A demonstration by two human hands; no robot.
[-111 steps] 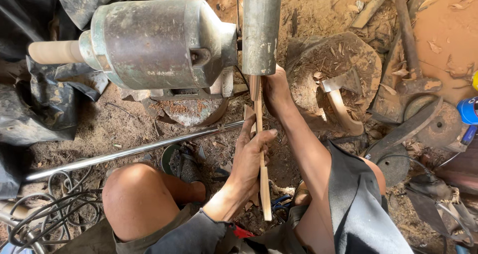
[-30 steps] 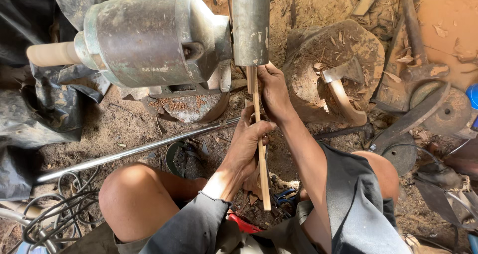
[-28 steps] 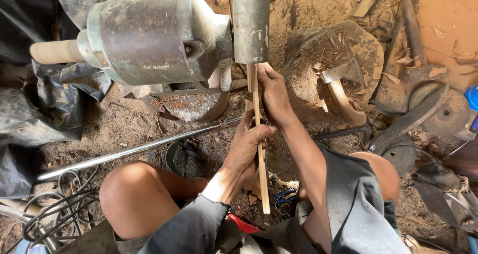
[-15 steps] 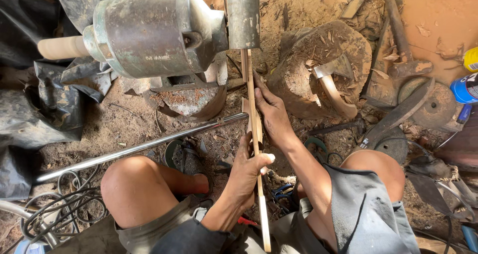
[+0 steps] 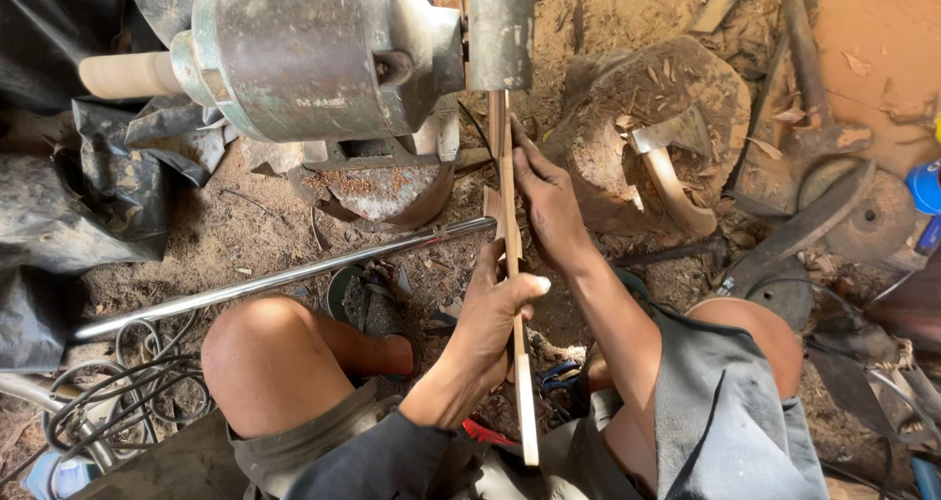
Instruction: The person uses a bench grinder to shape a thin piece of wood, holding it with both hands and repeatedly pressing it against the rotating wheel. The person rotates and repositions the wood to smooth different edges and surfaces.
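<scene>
Wood dust and dirt all over the floor [image 5: 245, 235] here. Going from the left: black plastic sheeting [image 5: 88, 196], a tangle of cables [image 5: 127, 392], then a long shiny metal rod [image 5: 274, 282] lying across the ground. Up top sits a big grey-green motor housing [image 5: 304, 54] with a wheel or drum [image 5: 501, 29] edge-on beside it.

The thin wooden strip [image 5: 518, 363] runs from under that wheel back toward the person's lap. Left hand [image 5: 495, 314] has its grip closed around the strip's middle, thumb over the top. Right hand [image 5: 547, 201] is further up near the wheel, fingers pressed together along the strip's side.

Strip looks light, stiff along its length but whippy and easy to snap, so holding it at two spread points like that seems sensible. Right of it: a chopping stump [image 5: 647, 118] with an axe head [image 5: 676, 137] in it.
</scene>
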